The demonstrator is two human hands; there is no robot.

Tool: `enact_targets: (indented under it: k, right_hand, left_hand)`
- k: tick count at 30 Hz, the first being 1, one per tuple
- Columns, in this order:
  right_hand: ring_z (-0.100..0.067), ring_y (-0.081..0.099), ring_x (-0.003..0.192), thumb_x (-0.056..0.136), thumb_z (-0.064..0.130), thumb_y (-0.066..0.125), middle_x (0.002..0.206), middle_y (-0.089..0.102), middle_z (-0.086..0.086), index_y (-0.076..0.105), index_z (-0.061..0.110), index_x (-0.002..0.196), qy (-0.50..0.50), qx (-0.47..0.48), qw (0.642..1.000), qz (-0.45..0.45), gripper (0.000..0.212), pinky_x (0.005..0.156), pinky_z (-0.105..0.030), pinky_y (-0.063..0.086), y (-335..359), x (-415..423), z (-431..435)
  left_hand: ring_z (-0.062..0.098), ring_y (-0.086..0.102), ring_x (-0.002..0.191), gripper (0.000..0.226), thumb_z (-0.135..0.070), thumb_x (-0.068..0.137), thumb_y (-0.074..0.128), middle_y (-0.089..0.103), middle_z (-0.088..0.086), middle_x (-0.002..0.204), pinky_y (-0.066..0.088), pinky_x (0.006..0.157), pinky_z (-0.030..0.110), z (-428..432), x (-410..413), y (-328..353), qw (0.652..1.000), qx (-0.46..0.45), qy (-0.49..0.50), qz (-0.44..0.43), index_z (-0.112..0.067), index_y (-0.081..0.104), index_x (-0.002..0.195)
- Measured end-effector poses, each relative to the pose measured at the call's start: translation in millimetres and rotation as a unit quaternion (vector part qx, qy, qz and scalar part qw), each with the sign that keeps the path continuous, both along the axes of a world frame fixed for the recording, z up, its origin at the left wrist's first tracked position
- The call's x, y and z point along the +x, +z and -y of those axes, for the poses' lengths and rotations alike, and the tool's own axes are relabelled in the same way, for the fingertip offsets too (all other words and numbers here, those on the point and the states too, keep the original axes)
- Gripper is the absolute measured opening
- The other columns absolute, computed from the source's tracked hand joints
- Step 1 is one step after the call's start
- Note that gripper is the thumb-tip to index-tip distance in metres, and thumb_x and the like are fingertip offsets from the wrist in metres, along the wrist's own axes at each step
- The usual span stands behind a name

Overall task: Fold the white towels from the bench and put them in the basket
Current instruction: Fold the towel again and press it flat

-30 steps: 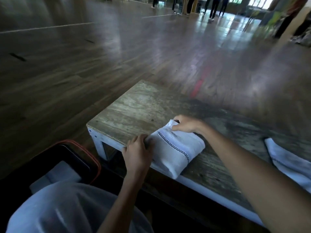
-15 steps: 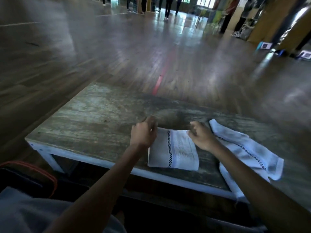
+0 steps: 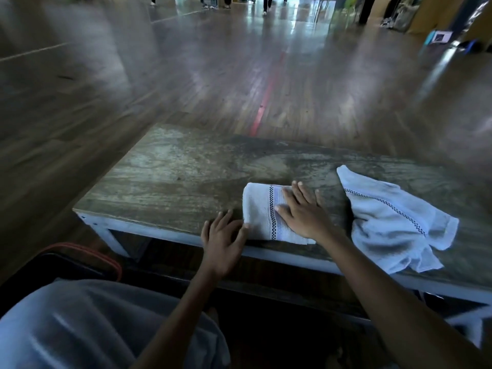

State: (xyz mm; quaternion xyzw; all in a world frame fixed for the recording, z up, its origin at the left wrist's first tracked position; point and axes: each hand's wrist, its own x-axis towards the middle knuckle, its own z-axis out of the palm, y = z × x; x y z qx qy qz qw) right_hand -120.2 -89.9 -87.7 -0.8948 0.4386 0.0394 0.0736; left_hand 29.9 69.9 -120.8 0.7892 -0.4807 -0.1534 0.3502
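A folded white towel (image 3: 259, 209) with a black checkered stripe lies near the front edge of the worn wooden bench (image 3: 173, 179). My right hand (image 3: 303, 211) presses flat on its right half, fingers spread. My left hand (image 3: 222, 241) rests at the bench's front edge, fingers straight, its tips touching the towel's left lower corner. A second white towel (image 3: 394, 219) lies crumpled and unfolded to the right on the bench. The dark basket (image 3: 80, 251) with an orange rim shows at the lower left, mostly hidden behind my knee.
My knee in light grey cloth (image 3: 93, 323) fills the lower left. Beyond the bench stretches a wooden floor with a red line (image 3: 266, 97). Several people's legs (image 3: 266, 2) stand far off at the top. The bench's left part is bare wood.
My right hand went from pinching the towel's right edge to lying flat on top of it. My left hand dropped from the towel's top left corner to its lower left corner and opened.
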Motion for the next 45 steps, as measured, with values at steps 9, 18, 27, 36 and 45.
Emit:
enact_targets:
  k: [9, 18, 27, 36, 45]
  right_hand:
    - [-0.015, -0.018, 0.145, 0.095, 0.059, 0.011, 0.16, -0.012, 0.0, -0.001, 0.026, 0.151, -0.002, -0.001, 1.0, -0.003, 0.066, 0.117, -0.05, -0.01, 0.2, -0.5, -1.2]
    - [-0.014, -0.018, 0.145, 0.095, 0.059, 0.011, 0.16, -0.012, 0.0, -0.001, 0.026, 0.151, -0.002, -0.007, 1.0, -0.001, 0.066, 0.115, -0.05, -0.011, -0.4, -0.7, -0.5]
    - [-0.02, 0.038, 0.134, 0.094, 0.043, 0.038, 0.142, 0.046, -0.007, 0.042, 0.012, 0.138, -0.064, -0.008, 0.919, 0.389, 0.054, 0.113, -0.042, 0.029, -2.7, -18.5, -20.2]
    - [-0.025, 0.053, 0.099, 0.079, 0.054, 0.046, 0.102, 0.06, -0.011, 0.063, 0.005, 0.103, -0.159, -0.018, 0.907, 0.389, 0.057, 0.084, -0.024, 0.034, -36.3, -57.8, -74.0]
    - [-0.021, 0.023, 0.132, 0.082, 0.049, 0.062, 0.139, 0.032, -0.001, 0.068, 0.016, 0.1, -0.217, 0.173, 0.903, 0.329, 0.038, 0.106, -0.029, 0.02, -15.9, -54.1, -58.9]
  left_hand:
    - [0.016, 0.025, 0.131, 0.073, -0.084, 0.056, 0.037, 0.04, -0.004, 0.136, 0.009, 0.115, 0.04, -1.5, -8.0, 0.4, 0.999, 0.017, 0.031, 0.023, -0.028, 0.069, 0.089]
    - [0.014, 0.018, 0.124, 0.073, -0.088, 0.056, 0.037, 0.033, -0.009, 0.12, 0.008, 0.115, 0.04, 1.3, -5.0, 5.3, 0.999, 0.042, -0.002, -0.025, -0.03, 0.071, 0.085]
    - [0.025, 0.032, 0.12, 0.054, -0.064, 0.072, 0.058, 0.041, 0.003, 0.115, 0.013, 0.109, 0.042, 9.5, -30.3, 31.0, 0.993, -0.053, 0.098, 0.031, -0.02, 0.051, 0.102]
    - [0.017, 0.003, 0.147, 0.056, -0.051, 0.095, 0.028, 0.012, 0.0, 0.159, 0.003, 0.114, 0.055, 78.8, -45.2, 32.4, 0.947, 0.108, -0.159, 0.258, -0.026, 0.024, 0.145]
    - [0.019, 0.022, 0.139, 0.051, -0.055, 0.093, 0.03, 0.028, -0.006, 0.15, 0.022, 0.104, 0.052, 93.6, -37.9, 41.1, 0.941, 0.127, -0.168, 0.266, -0.035, 0.032, 0.139]
